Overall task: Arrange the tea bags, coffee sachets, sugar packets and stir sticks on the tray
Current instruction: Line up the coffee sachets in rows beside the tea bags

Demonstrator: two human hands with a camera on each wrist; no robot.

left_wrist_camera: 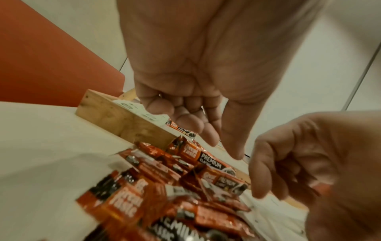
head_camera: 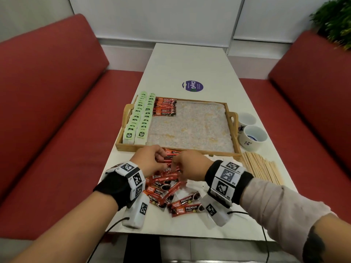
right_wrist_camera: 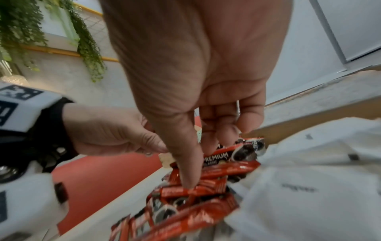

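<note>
White table (head_camera: pixel 190 61) runs away from me between two red benches (head_camera: pixel 47 103). On it, the wooden tray (head_camera: pixel 235 147) with a speckled liner; far-left side of the tray has two columns of green tea bags (head_camera: pixel 138 118), overlapped, running front to back, and just right of them at the back a short stack of coffee sachets (head_camera: pixel 164 108). Rest of the liner bare. Loose sachet pile (head_camera: pixel 171 198) on the table in front of the tray's near rail, partly over white packets (right_wrist_camera: pixel 299 187), probably the sugar, can't read them. Stir sticks (head_camera: pixel 260 168) fanned on the table off the tray's near-right corner. Two white cups (head_camera: pixel 252 137) just beside the tray's right handle, outside it. Purple round sticker (head_camera: pixel 192 86) on the table beyond the tray. Green plant (head_camera: pixel 336 18) top right. My left hand (head_camera: pixel 152 160) is over the far edge of the pile, by the rail; left wrist view shows the fingers curled into the palm and the thumb out straight, and whether it grips a sachet I can't tell. My right hand (head_camera: pixel 187 168) is just beside it, nearly touching, fingers bunched down into the pile with the thumb (right_wrist_camera: pixel 185 171) pressed on a sachet and the fingertips behind one marked PREMIUM, so pinching sachets at the top of the pile. Tag bands on both wrists.
</note>
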